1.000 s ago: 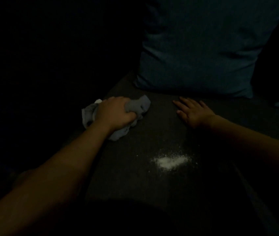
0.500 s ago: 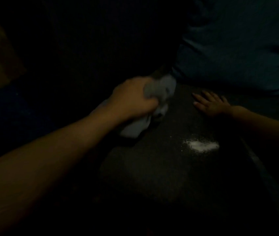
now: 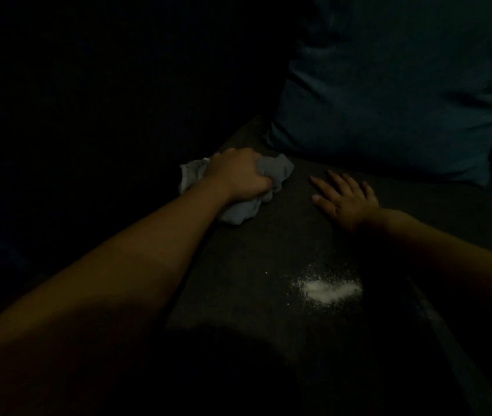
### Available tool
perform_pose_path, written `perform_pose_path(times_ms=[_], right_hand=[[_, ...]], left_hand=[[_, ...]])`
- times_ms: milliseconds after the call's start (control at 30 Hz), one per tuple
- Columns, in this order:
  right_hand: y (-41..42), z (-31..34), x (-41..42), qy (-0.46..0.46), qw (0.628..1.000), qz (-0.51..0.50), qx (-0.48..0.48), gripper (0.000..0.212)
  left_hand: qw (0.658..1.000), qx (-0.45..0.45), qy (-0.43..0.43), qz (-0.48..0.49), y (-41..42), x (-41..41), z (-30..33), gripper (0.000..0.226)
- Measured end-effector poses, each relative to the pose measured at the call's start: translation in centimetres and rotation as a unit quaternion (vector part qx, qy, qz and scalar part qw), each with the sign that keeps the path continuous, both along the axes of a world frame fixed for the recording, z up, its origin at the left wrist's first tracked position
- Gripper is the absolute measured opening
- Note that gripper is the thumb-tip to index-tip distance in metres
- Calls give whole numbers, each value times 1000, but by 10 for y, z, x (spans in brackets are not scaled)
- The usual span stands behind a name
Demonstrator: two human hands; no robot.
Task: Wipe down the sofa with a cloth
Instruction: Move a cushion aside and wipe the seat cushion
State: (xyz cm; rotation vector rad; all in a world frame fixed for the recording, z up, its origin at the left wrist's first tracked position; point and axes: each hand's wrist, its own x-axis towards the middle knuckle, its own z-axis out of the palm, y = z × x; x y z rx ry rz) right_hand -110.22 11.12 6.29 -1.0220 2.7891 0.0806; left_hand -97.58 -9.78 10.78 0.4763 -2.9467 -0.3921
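Crumpled light grey cloth (image 3: pixel 240 210) sits on the dark sofa seat (image 3: pixel 253 265), bunched in the left hand (image 3: pixel 240 175) grip. Right hand (image 3: pixel 348 201) lies flat, fingers straight, just right of it. White powder spill (image 3: pixel 327 289) nearer, teal fabric cushion (image 3: pixel 395 85) behind.

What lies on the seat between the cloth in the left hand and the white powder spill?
Only bare dark sofa seat, seen in the head view. The cloth and the powder are apart, with nothing between.

my left hand (image 3: pixel 240 175) grips a bunched grey cloth (image 3: pixel 240 210) on the dark sofa seat (image 3: pixel 238 280). my right hand (image 3: pixel 347 199) lies flat nearby, before a teal cushion (image 3: pixel 389 94). white powder (image 3: pixel 327 289) sits nearer me.
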Motion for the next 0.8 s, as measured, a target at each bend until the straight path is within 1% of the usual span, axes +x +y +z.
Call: perform_pose_path(times_ms=[67, 133, 200, 267, 300, 367, 433, 467, 533, 567, 600, 667, 700, 733, 800], right_hand=[[0, 2, 0, -8, 1000, -2, 7, 54], [-1, 3, 4, -4, 1000, 0, 6, 54], [0, 5, 9, 0, 1000, -10, -3, 54], [2, 10, 15, -19, 1000, -22, 0, 55], [4, 14, 21, -33, 999, -30, 2, 56], [9, 21, 25, -54, 998, -41, 15, 59], [18, 29, 27, -81, 996, -37, 8, 58], [24, 35, 27, -92, 995, -41, -16, 56], [42, 46, 22, -100, 990, -75, -70, 54], [52, 48, 15, -90, 989, -86, -82, 54], [64, 49, 9, -73, 990, -88, -78, 53], [89, 42, -4, -38, 993, -85, -67, 51], [100, 34, -8, -24, 993, -90, -72, 51], [108, 25, -12, -16, 992, -99, -79, 51], [113, 10, -20, 0, 990, -109, -84, 51]], left_hand=[[999, 22, -10, -23, 19, 32, 4, 21], [999, 29, -17, -36, 40, 76, 3, 25], [998, -1, -7, -64, 64, 125, -4, 41], [995, -20, 14, -97, 89, 176, -9, 56], [994, -11, 18, -109, 101, 201, -11, 57], [992, 31, 7, -121, 118, 246, -11, 53], [989, 88, -16, -121, 121, 267, -5, 48], [987, 114, -15, -116, 117, 265, 1, 46], [984, 149, 32, -92, 111, 240, 18, 46], [983, 158, 52, -80, 111, 220, 31, 44], [982, 166, 60, -67, 110, 195, 42, 37], [982, 165, 84, -43, 105, 137, 62, 16], [982, 155, 104, -36, 99, 105, 66, 12], [981, 150, 118, -30, 91, 74, 65, 10], [982, 158, 106, -18, 74, 11, 50, 14]])
